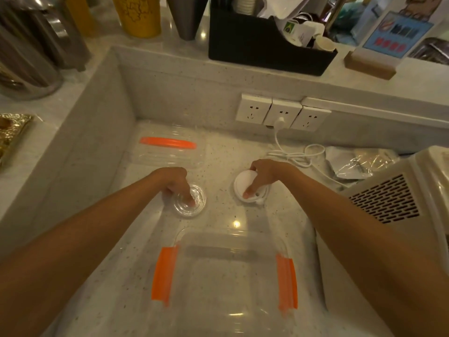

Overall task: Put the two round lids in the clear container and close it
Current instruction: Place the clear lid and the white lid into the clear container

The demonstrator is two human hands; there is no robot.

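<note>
Both round lids lie on the tabletop, beyond the open clear container. The left hand presses its fingers onto the clear lid; the right hand pinches the white lid. Grip each rim firmly, lift clear, then lower both flat inside before fitting the container lid.

- Single view: a wide-angle camera worn on the person's head, looking forward and steeply down onto a speckled counter.
- Both forearms enter from the bottom corners and converge toward mid-frame; the left hand and right hand lie near the centre.
- Nearest the lens, at the lower edge: the clear container.
- Farthest, along the top edge: a raised ledge, with wall sockets below it.
- Straight edges bow toward the frame borders.
- No second view; nothing is shared.
</note>
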